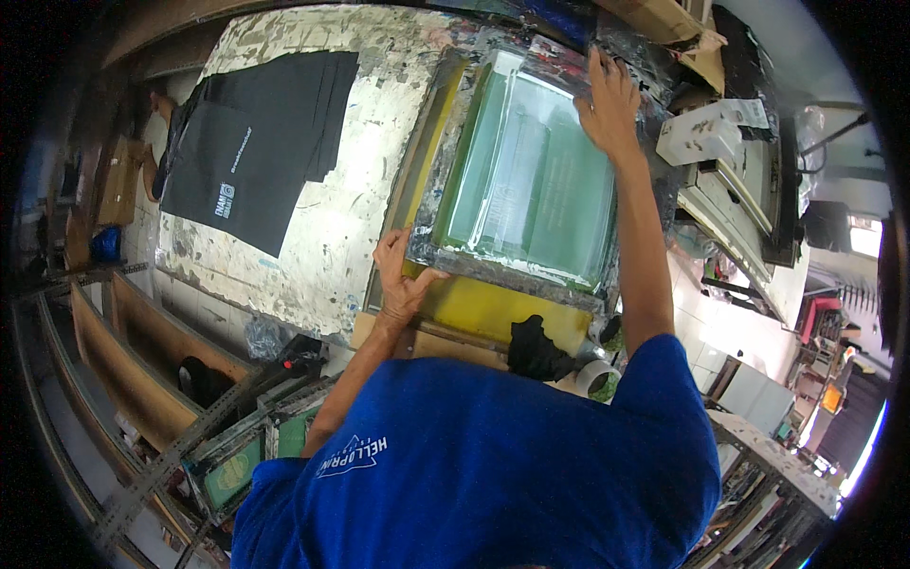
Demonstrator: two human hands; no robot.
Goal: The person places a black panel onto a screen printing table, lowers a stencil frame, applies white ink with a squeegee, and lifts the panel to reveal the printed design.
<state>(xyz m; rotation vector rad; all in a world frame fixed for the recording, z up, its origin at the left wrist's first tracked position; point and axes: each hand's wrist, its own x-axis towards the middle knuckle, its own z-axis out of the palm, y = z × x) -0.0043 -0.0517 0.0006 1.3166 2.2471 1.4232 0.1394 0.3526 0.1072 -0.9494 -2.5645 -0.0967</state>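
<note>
A screen printing frame [509,269] with green mesh and pale print marks lies in front of me, over a yellow board [493,308]. White ink streaks run along the mesh's left and near edges. My left hand [403,280] holds the frame's near left corner, thumb on the near side and fingers at the left. At the far right corner, my right hand [609,106] grips the frame's side, its fingers pointing away from me. To the left, several overlapping black sheets [256,152] lie on the ink-stained table [365,180]; the front one bears white print.
Another person's arm [149,175] reaches in behind the black sheets at the far left. A black cloth [540,349] and a tape roll [596,379] lie near my body. A white plastic container [700,136] stands at the right. Wooden shelf dividers [128,356] are at lower left.
</note>
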